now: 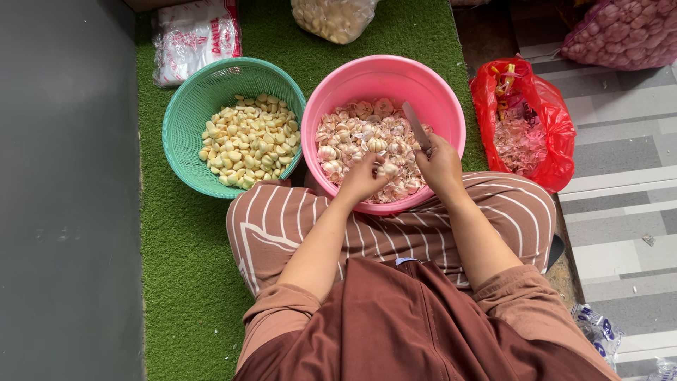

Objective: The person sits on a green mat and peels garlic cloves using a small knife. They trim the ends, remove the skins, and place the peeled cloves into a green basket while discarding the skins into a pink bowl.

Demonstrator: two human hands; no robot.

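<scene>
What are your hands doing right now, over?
Left hand holds garlic clove over pink bowl. Right hand grips knife. Nothing in the way.

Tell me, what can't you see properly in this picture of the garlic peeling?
All from the head view:
- Knife handle: hidden inside the right hand.
- Garlic piece at the left hand: fingers partly cover it, too small to tell if peeled.
- Pink bowl bottom: buried under garlic.
- Mesh sack and clear bag: cut off by the top edge.
- Red bag contents: too small to name.
</scene>
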